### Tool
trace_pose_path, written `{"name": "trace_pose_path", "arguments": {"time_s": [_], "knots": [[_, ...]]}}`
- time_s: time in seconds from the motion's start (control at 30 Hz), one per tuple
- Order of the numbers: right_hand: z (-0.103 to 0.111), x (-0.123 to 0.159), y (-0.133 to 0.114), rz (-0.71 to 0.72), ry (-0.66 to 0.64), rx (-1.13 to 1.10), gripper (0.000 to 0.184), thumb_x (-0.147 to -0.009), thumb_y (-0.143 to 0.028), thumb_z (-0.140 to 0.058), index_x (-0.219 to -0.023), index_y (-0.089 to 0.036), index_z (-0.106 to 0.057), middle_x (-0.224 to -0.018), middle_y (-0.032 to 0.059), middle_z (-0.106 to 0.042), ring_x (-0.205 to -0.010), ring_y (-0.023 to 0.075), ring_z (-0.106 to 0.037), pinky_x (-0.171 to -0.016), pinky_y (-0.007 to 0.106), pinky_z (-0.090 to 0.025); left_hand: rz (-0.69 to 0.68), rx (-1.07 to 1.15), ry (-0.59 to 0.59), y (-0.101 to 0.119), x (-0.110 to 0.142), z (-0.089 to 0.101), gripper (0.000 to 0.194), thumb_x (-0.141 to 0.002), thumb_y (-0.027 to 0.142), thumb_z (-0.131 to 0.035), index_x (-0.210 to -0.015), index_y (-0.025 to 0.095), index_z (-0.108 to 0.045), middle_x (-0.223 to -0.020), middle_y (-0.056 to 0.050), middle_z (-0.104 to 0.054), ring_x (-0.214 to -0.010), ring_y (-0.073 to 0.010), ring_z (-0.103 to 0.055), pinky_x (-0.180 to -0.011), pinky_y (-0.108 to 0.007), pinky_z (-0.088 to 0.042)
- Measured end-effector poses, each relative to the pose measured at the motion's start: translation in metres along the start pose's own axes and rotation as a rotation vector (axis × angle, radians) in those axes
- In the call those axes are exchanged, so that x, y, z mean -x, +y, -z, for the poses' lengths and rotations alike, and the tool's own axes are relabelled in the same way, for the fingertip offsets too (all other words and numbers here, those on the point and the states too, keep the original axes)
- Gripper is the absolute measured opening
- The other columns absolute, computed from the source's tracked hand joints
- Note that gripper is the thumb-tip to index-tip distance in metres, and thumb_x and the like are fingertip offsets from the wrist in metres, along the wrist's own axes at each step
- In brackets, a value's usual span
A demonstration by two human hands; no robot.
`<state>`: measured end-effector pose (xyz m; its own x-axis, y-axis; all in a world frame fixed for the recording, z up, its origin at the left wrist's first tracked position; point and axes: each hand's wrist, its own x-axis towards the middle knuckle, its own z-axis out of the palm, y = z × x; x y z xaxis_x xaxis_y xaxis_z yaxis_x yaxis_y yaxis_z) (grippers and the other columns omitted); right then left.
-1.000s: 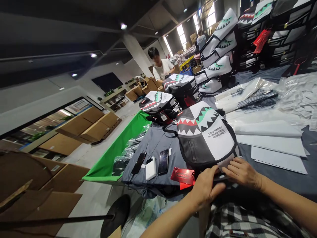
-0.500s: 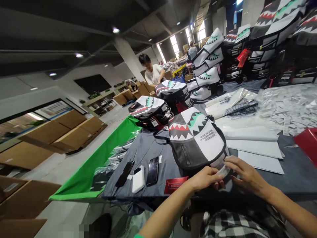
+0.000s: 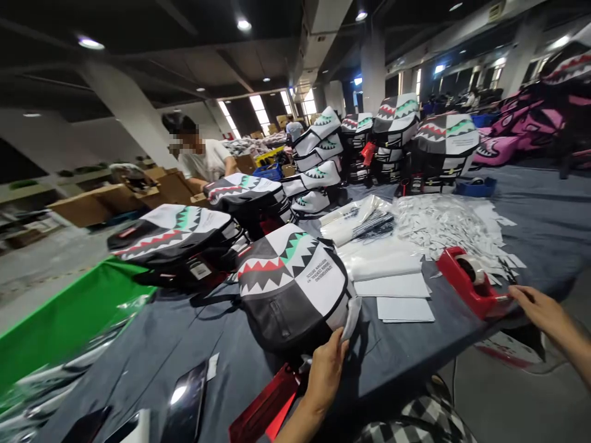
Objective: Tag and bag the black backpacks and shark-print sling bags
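Observation:
A black, grey and white backpack (image 3: 295, 289) with a shark-teeth print lies on the dark cloth-covered table. At its near right corner, the fingers of my left hand (image 3: 325, 363) are closed on a whitish wrapping (image 3: 353, 317). Farther right, my right hand (image 3: 540, 314) is at the front end of a red tape dispenser (image 3: 475, 286) with a roll in it. Thumb and fingers are pinched there; whatever sits between them is too small to make out. A red tag (image 3: 265, 403) lies below the backpack, beside my left wrist.
White sheets (image 3: 392, 289), plastic bags (image 3: 378, 258) and a heap of white slips (image 3: 443, 227) lie beyond. Similar backpacks (image 3: 318, 141) are stacked behind. Phones (image 3: 184, 403) lie at the near left, by a green bin (image 3: 69, 301). A co-worker (image 3: 203, 157) stands across the table.
My right hand has left the backpack corner and moved right to the tape dispenser. My left hand stays on the wrapping at the corner. The view has turned right.

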<state>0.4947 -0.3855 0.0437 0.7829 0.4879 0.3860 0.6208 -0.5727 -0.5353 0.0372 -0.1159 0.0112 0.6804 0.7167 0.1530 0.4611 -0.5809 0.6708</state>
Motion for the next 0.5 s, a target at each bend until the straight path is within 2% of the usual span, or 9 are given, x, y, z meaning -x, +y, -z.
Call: {"name": "trace_pose_path", "arguments": {"time_s": [0.07,0.13,0.2,0.3,0.43,0.5], "knots": [[-0.006,-0.002,-0.007,-0.140,-0.104,-0.114,0.061,-0.074,-0.069,-0.046,-0.072,-0.015,-0.074,-0.075,0.0179,-0.074,-0.065,0.0285,-0.069,-0.057,0.038,-0.050,0.039,-0.007,0.003,-0.001,0.001,0.001,0.035,-0.098,0.029,-0.047,-0.126,0.014,-0.060,-0.070,-0.002,-0.070,-0.061,-0.0151,-0.064,-0.062,-0.022,-0.044],[-0.012,-0.001,-0.015,-0.250,-0.155,-0.199,0.063,-0.066,-0.073,-0.048,-0.071,-0.015,-0.074,-0.070,0.0139,-0.072,-0.063,0.0287,-0.067,-0.057,0.037,-0.050,0.068,-0.035,-0.037,0.005,0.001,0.005,0.029,-0.099,0.028,-0.046,-0.116,0.015,-0.065,-0.068,-0.001,-0.068,-0.061,-0.0144,-0.062,-0.062,-0.021,-0.041],[-0.014,-0.001,-0.022,-0.331,-0.158,-0.244,0.063,-0.058,-0.074,-0.052,-0.068,-0.016,-0.073,-0.065,0.0118,-0.070,-0.062,0.0288,-0.064,-0.056,0.037,-0.046,0.083,-0.069,-0.075,0.014,0.000,0.011,0.026,-0.099,0.027,-0.045,-0.102,0.017,-0.069,-0.068,-0.001,-0.068,-0.062,-0.0137,-0.062,-0.062,-0.021,-0.039],[-0.010,-0.005,-0.032,-0.398,-0.153,-0.257,0.052,-0.049,-0.066,-0.062,-0.064,-0.017,-0.072,-0.068,0.0121,-0.071,-0.072,0.0316,-0.063,-0.060,0.037,-0.042,0.119,-0.118,-0.083,0.027,-0.002,0.017,0.026,-0.099,0.024,-0.047,-0.100,0.019,-0.072,-0.072,-0.002,-0.070,-0.066,-0.0146,-0.064,-0.065,-0.021,-0.039],[0.005,-0.007,-0.047,-0.411,-0.164,-0.241,0.027,-0.056,-0.045,-0.067,-0.062,-0.019,-0.069,-0.076,0.0121,-0.071,-0.079,0.0308,-0.061,-0.069,0.037,-0.039,0.111,-0.115,-0.046,0.033,-0.001,0.019,0.027,-0.099,0.027,-0.047,-0.100,0.020,-0.073,-0.077,-0.003,-0.073,-0.071,-0.0169,-0.068,-0.068,-0.022,-0.041],[0.013,0.002,-0.052,-0.385,-0.122,-0.213,0.020,-0.063,-0.040,-0.065,-0.065,-0.021,-0.067,-0.078,0.0107,-0.069,-0.079,0.0279,-0.058,-0.072,0.037,-0.037,0.133,-0.144,-0.042,0.031,0.000,0.019,0.026,-0.099,0.027,-0.047,-0.098,0.022,-0.073,-0.074,-0.001,-0.071,-0.068,-0.0157,-0.067,-0.065,-0.022,-0.040]]}}
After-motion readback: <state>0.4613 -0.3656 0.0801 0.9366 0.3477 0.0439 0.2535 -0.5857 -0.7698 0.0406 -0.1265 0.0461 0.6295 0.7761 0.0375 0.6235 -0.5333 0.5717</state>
